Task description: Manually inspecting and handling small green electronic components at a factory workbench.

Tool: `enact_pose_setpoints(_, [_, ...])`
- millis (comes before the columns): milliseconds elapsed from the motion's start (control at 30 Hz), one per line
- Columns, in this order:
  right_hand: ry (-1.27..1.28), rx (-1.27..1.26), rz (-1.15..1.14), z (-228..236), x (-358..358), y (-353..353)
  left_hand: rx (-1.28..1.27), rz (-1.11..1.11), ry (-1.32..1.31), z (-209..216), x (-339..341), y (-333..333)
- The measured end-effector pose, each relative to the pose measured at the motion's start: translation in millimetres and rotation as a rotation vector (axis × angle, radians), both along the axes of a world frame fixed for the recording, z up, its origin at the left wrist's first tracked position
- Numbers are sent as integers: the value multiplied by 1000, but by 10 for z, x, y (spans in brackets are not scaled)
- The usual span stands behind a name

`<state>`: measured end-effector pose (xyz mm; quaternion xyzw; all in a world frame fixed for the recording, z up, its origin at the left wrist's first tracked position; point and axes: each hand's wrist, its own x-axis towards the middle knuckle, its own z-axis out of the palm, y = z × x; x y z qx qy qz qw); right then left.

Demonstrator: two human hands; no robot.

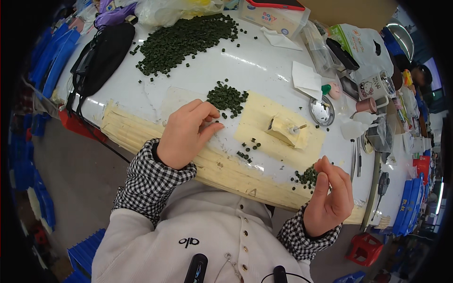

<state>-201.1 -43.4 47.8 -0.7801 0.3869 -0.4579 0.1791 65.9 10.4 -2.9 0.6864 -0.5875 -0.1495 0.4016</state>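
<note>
My left hand (186, 134) is over the table's near side, its fingers bent and the thumb a little apart from the index finger. Just beyond its fingertips lies a small heap of dark green spool-like pieces (226, 99). At the right, my right hand (330, 198) has thumb and fingers drawn together; whatever is between them is too small to make out. Beside it lies another small heap of green pieces (306, 177), partly hidden by the fingers. Between my hands, a cream-wrapped block with a metal pin (288, 131) rests on a yellow sheet (250, 127). A few loose green pieces (244, 154) lie nearer me.
A large pile of green pieces (184, 42) spreads across the far left, next to a black bag (108, 59). A round metal lid (322, 111), white paper (306, 80), tweezers (353, 158) and a clear plastic box (273, 19) stand right and far. Yellow tape covers the near edge (236, 177).
</note>
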Motion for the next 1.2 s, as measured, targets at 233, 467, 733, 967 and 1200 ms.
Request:
enact_pose_setpoints(233, [223,105,-78,-194,-363,-69,15,121,-56,11,-58,97])
enact_pose_setpoints(467, [387,37,-47,-373,-255,-40,2,67,-50,9,-38,103])
enact_pose_setpoints(733, [479,-64,-16,-388,-98,-63,-27,22,349,109,-58,264])
enact_pose_setpoints(967, [88,146,161,-239,93,30,130,-359,964,373,-373,182])
enact_pose_setpoints(1200, [-109,155,262,-69,278,-160,39,-467,1222,326,-563,-201])
